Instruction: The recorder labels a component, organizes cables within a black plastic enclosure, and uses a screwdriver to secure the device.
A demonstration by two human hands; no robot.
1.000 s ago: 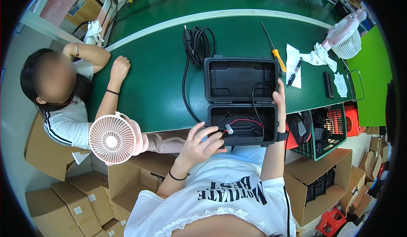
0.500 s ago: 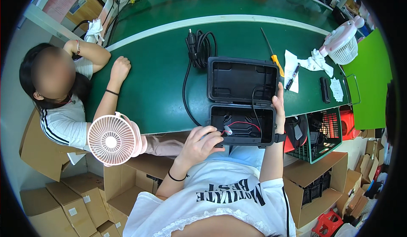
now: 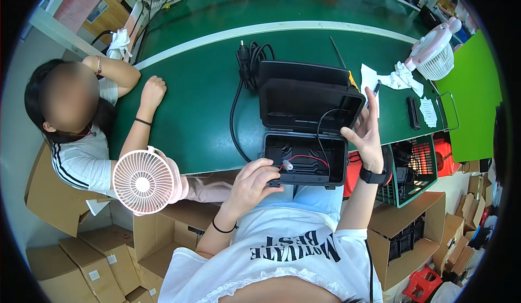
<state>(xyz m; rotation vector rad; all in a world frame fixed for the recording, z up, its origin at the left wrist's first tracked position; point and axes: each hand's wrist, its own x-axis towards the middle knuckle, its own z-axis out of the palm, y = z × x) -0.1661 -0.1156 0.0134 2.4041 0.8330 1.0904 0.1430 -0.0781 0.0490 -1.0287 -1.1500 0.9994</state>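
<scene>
A black plastic box (image 3: 305,179) with its hinged lid (image 3: 309,99) tilted up stands at the near edge of the green table. Inside it lie a red wire (image 3: 310,156) and a small pale piece (image 3: 287,166). My left hand (image 3: 253,182) grips the near left corner, fingers over the rim. Beside the lid's right edge, my right hand (image 3: 367,135) has its fingers stretched out and its thumb apart, near the hinge. A thin black wire (image 3: 320,126) runs between lid and box. The coiled black cable (image 3: 252,61) lies beyond the box.
On the table (image 3: 187,105) are a screwdriver (image 3: 337,52), partly behind the lid, paper, a black case (image 3: 413,113) and a white fan (image 3: 436,53). Another person's hand (image 3: 153,90) rests at left, near a pink fan (image 3: 144,182). A green crate (image 3: 418,189) stands low at right.
The lid has tilted upward from lying back. My right hand has left the box's right side and moved up beside the lid, fingers spread. The box shifted slightly left; my left hand stays on it.
</scene>
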